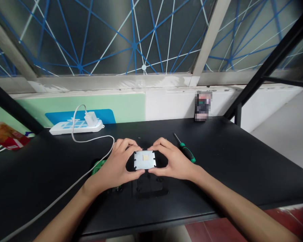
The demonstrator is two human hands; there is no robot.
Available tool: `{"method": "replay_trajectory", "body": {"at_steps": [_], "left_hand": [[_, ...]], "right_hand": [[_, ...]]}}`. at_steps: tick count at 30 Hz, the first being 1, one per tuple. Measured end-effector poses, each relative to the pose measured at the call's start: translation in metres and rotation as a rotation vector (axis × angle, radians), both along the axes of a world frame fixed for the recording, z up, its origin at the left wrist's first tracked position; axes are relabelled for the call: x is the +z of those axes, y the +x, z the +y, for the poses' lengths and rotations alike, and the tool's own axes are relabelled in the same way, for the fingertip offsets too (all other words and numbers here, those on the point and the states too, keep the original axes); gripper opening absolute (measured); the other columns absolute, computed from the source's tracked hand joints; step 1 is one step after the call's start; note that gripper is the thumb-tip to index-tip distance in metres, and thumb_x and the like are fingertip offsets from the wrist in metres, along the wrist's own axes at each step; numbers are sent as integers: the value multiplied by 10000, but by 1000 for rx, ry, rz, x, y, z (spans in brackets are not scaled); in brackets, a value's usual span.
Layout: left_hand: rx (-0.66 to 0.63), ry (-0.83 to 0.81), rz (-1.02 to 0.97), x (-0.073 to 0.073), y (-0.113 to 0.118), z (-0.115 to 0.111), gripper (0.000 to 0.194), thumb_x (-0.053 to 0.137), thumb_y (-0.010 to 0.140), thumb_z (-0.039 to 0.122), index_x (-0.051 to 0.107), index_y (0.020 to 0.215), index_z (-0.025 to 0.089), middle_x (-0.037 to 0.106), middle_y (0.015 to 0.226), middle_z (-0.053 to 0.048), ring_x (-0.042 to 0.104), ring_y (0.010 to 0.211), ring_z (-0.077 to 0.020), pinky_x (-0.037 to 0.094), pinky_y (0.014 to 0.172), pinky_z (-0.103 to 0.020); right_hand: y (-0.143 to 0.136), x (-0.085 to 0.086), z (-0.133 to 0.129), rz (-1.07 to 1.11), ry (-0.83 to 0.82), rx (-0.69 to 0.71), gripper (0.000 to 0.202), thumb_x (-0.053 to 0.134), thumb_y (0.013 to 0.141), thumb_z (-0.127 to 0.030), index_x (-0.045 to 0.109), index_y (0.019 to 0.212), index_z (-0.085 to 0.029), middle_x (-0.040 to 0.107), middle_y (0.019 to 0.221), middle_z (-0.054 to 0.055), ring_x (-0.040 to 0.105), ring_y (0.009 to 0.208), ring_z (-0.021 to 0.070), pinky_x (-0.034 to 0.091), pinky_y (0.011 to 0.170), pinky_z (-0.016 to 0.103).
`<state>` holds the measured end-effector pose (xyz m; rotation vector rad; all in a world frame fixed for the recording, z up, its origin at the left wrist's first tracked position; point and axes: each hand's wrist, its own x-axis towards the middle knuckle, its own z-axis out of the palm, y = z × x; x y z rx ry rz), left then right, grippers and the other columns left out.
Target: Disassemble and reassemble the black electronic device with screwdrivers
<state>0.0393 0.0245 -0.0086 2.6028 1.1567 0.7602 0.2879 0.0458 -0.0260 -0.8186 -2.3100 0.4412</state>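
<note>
A small silvery rectangular plate (140, 163) with a pale square on its face and dark notches along its sides is held up over the black table. My left hand (120, 163) pinches its left edge between thumb and fingers. On the right edge, my right hand (173, 159) grips it the same way. A green circuit board (98, 165) lies partly hidden behind my left hand and wrist. Below the plate, a dark flat part (151, 191) rests on the table, hard to make out against the black surface. A green and black screwdriver (187, 152) lies beyond my right hand.
A white power strip (65, 127) with a plugged-in charger (91, 118) stands at the back left; its white cable (63, 194) runs forward past my left arm. A red and orange packet (8, 136) lies far left. A blurred upright object (202, 106) leans on the wall.
</note>
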Motion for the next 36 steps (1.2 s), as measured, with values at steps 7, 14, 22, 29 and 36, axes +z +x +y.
{"method": "replay_trajectory", "body": {"at_steps": [7, 14, 22, 29, 36], "left_hand": [[5, -63, -23, 1, 4, -3, 416, 771, 790, 241, 563, 1149, 270, 512, 1179, -48, 465, 1077, -288, 429, 928, -452], [10, -140, -110, 5, 6, -2, 376, 803, 774, 244, 593, 1085, 265, 528, 1127, -30, 496, 1052, -265, 421, 936, -434], [-31, -243, -85, -5, 13, -6, 388, 847, 733, 249, 597, 1029, 252, 514, 1135, -39, 471, 1053, -271, 437, 928, -439], [-47, -289, -41, -11, 16, -8, 414, 860, 689, 227, 590, 1001, 263, 517, 1158, -31, 464, 1076, -285, 435, 941, -450], [1, -303, 61, -11, 14, -10, 394, 825, 700, 278, 561, 990, 247, 529, 1191, -45, 478, 1061, -303, 411, 916, -468]], "right_hand": [[-1, 0, 0, -2, 2, 18, 559, 810, 754, -431, 616, 1227, -204, 594, 1123, 102, 602, 1026, 241, 531, 926, 436], [5, 4, 3, 197, -93, -22, 440, 633, 913, -514, 610, 1262, -246, 598, 1124, 82, 603, 1047, 219, 517, 938, 422], [6, 4, 14, 314, -128, -323, 243, 492, 1010, -381, 679, 1088, -247, 642, 1019, 55, 630, 923, 191, 522, 872, 388], [3, -1, 13, 309, -132, -302, 201, 542, 987, -371, 683, 1056, -246, 636, 996, 49, 628, 899, 185, 534, 861, 387], [3, -2, 14, 283, -133, -332, 197, 547, 984, -369, 683, 1036, -236, 634, 981, 45, 633, 893, 183, 537, 864, 395]]}}
